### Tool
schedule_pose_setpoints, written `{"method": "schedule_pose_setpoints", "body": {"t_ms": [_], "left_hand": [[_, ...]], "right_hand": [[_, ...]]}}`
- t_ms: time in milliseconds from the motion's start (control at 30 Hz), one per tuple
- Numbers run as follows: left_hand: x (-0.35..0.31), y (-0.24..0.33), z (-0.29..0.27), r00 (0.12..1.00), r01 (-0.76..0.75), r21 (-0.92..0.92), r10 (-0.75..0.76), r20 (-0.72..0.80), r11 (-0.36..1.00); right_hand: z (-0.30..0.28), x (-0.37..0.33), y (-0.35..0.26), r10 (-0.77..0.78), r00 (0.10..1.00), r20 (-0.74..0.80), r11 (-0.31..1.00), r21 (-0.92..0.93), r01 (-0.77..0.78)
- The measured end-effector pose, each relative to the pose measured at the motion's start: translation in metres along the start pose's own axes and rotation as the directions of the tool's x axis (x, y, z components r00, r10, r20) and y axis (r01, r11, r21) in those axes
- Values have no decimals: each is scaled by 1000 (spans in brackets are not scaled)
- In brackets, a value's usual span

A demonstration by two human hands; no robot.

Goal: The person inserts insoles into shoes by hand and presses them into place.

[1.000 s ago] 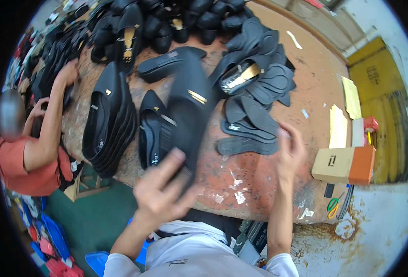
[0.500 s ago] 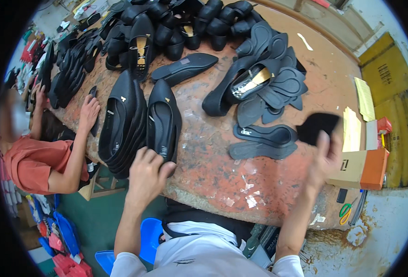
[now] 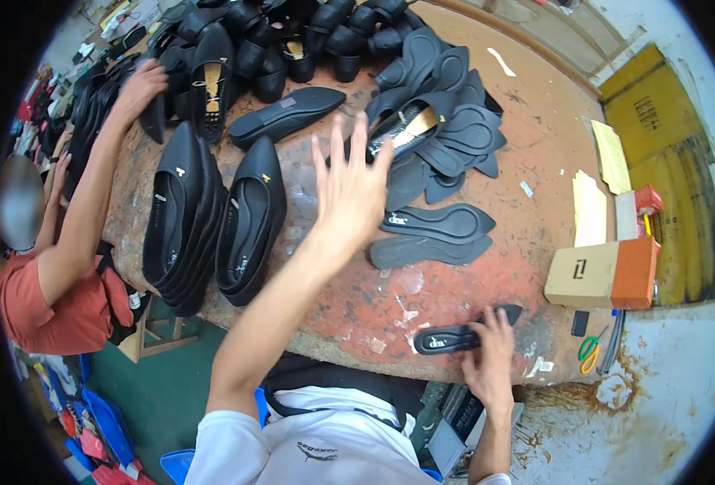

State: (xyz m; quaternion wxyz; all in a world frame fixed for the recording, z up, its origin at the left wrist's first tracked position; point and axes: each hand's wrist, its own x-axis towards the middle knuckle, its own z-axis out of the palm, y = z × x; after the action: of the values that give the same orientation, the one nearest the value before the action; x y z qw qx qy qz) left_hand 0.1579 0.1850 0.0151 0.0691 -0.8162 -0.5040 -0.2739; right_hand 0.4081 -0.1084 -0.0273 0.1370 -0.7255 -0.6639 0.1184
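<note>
My left hand (image 3: 353, 190) is open, its fingers spread above the middle of the table. Its fingertips are nearest a black pointed flat shoe (image 3: 422, 121) with a shiny gold and silver inside; I cannot tell whether they touch it. At the table's front edge, my right hand (image 3: 493, 356) has its fingers over a black insole (image 3: 446, 339) with a white mark at its heel. Two more insoles (image 3: 446, 220) lie side by side beyond it. To the left stand a nested stack of black flats (image 3: 181, 214) and another set of flats (image 3: 251, 218).
Loose insoles (image 3: 467, 129) are heaped around the shoe. More black shoes (image 3: 268, 48) crowd the far side. At left, a co-worker's hand (image 3: 141, 87) is by other shoes. A carton (image 3: 584, 275), a phone-like black slab (image 3: 581, 323) and green-and-yellow scissors (image 3: 590, 356) are at right.
My left hand has left the flats at left and moved right and away, fingers spread. My right hand has brought the insole down to the table's front edge. The co-worker's hand has moved farther away.
</note>
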Motion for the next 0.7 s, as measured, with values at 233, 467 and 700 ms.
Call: {"method": "schedule_pose_setpoints", "body": {"t_ms": [233, 467, 700], "left_hand": [[-18, -1, -25, 997, 9, -323, -35, -74, 946], [-147, -25, -110, 912, 48, -572, 198, 360, 819], [-204, 6, -96, 906, 368, -441, -210, 367, 819]], "right_hand": [[-20, 22, 3, -196, 980, -24, 980, 17, 197], [-66, 5, -21, 155, 910, -384, 911, 412, 19], [-33, 57, -70, -333, 943, 18, 900, 303, 313]]}}
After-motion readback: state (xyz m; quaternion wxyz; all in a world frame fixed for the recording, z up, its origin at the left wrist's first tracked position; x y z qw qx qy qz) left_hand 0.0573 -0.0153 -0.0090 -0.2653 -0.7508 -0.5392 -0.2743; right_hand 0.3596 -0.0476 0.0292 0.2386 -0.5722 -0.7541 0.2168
